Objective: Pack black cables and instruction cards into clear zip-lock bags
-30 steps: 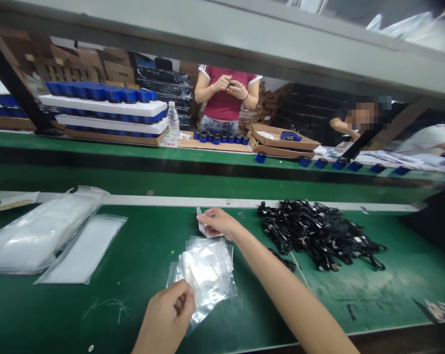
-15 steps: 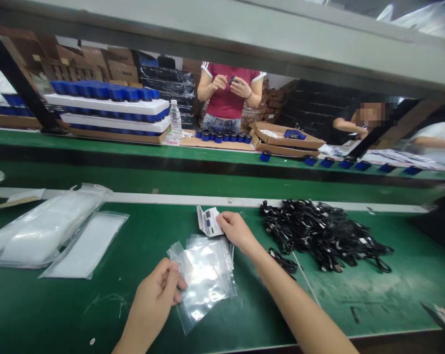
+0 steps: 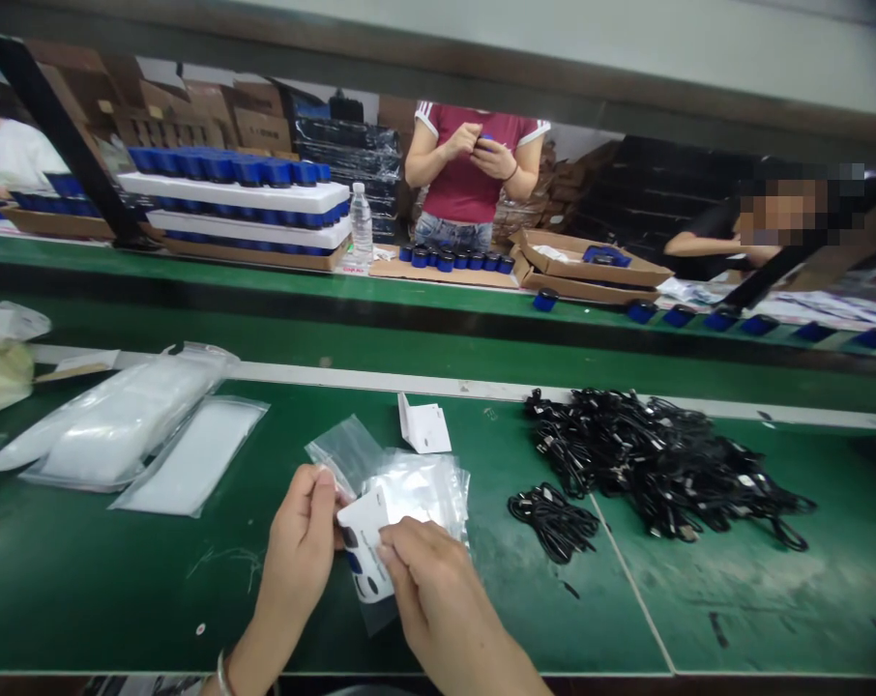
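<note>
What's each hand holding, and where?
A white printed card, held at its right edge by the right hand; the left hand pinches the clear plastic bag at its left edge.

Cable pile [image 3: 662, 464] right of card [image 3: 424, 428], plastic bags [image 3: 191, 454] left, on workbench [image 3: 119, 590]

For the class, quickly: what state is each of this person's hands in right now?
Left hand: closed, pinching the edge of a clear plastic bag.
Right hand: closed, holding a white printed card against the bag.
</note>
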The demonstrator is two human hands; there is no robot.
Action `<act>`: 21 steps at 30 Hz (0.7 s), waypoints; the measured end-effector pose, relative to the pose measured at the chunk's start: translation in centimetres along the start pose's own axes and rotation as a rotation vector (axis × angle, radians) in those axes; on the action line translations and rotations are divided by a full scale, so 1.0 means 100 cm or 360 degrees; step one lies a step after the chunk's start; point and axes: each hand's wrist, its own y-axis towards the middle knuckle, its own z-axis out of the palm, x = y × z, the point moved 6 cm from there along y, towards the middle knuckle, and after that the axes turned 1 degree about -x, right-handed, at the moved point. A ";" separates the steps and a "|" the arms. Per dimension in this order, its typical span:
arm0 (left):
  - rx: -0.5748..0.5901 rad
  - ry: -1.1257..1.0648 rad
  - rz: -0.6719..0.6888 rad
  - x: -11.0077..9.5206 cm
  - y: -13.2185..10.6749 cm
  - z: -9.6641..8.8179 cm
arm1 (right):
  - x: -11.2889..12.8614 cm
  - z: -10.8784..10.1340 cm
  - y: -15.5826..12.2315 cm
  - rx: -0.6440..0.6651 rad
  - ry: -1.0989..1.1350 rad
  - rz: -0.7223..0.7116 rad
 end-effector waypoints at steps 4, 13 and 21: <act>-0.0064 0.0006 0.0039 -0.006 -0.001 -0.002 | 0.001 0.003 -0.006 -0.0015 0.0208 0.0066; -0.0354 0.0024 0.0131 -0.016 0.000 -0.009 | -0.022 0.056 -0.031 -0.0456 0.1564 0.0813; -0.0380 0.0216 0.0230 -0.013 0.000 -0.007 | -0.034 0.060 -0.023 -0.0481 0.1494 0.0912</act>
